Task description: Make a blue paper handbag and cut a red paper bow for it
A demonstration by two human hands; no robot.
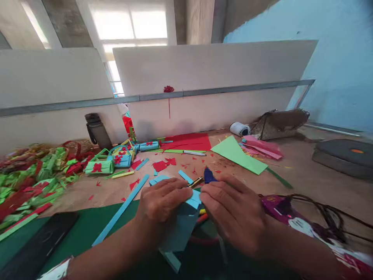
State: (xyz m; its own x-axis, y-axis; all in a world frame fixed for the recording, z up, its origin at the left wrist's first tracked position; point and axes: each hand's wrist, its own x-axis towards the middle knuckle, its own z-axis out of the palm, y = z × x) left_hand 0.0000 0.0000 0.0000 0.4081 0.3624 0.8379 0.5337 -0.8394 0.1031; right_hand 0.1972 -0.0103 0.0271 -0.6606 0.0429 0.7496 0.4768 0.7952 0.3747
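Left to right: a green box and a blue box, each bearing a red flower, appear complete. A blue strip lies loose beside the left hand, whose thumb and fingers pinch the blue paper. This piece, held between the two hands above the green mat, seems only partly formed (no flower shows on it). The right hand, fingers drawn together, grips its other side. Surface, same order: a phone on the mat, heaped green and red paper, a bottle, red scraps, a red sheet, a pale green sheet, pink paper, a purple tool with a cord, a bag. Room: a bright window, white boards crossed by a metal rail, and a blue wall.
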